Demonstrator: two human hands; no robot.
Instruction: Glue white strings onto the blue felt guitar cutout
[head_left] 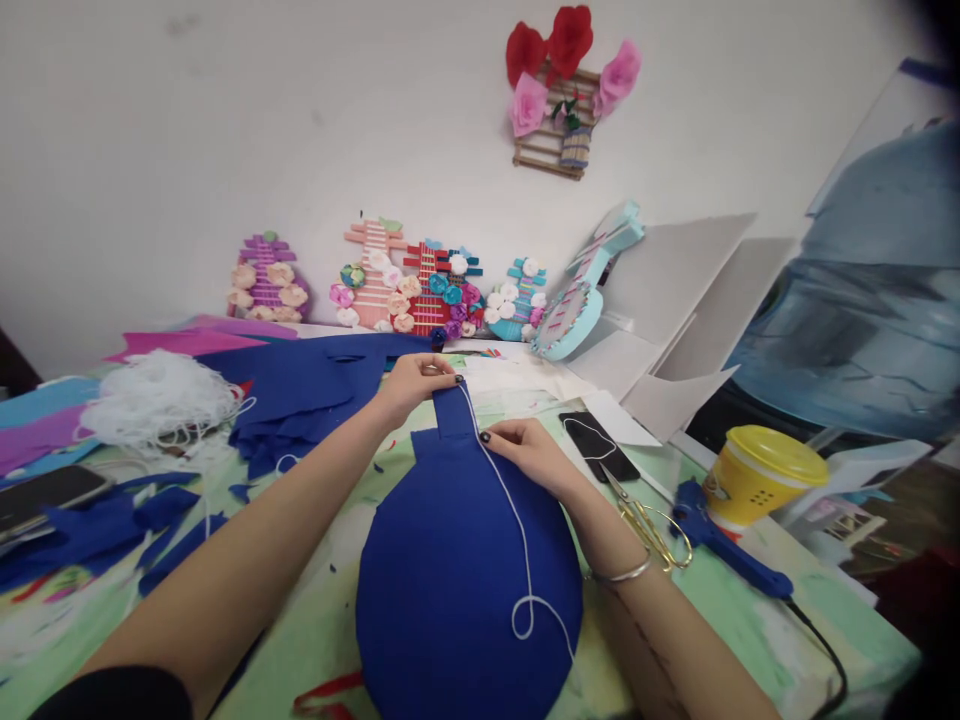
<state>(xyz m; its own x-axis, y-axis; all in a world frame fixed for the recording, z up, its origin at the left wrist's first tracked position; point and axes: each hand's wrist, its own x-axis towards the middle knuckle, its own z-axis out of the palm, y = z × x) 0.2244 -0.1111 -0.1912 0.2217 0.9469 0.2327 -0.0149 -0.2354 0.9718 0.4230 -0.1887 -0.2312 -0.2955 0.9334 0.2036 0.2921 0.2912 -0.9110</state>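
A blue fabric-covered piece (465, 580), round-bodied with a short neck like a pipa or guitar, lies in front of me. A thin white cord (519, 518) follows the right edge of its neck, then trails loosely over the body and curls into a loop. My left hand (416, 388) is closed at the top of the neck, pinching the cord's upper end against the edge. Lower down, where neck meets body, my right hand (529, 452) is closed too, with thumb and finger pressing the cord. Parts of both hands' fingers are hidden.
Gold-handled scissors (649, 530), a phone (600, 445), a blue glue gun (731, 550) and a yellow tub (769, 475) are at right. Left are a tangled white cord pile (161, 400) and blue fabric (315, 385). Decorated instrument shapes (375, 270) line the wall.
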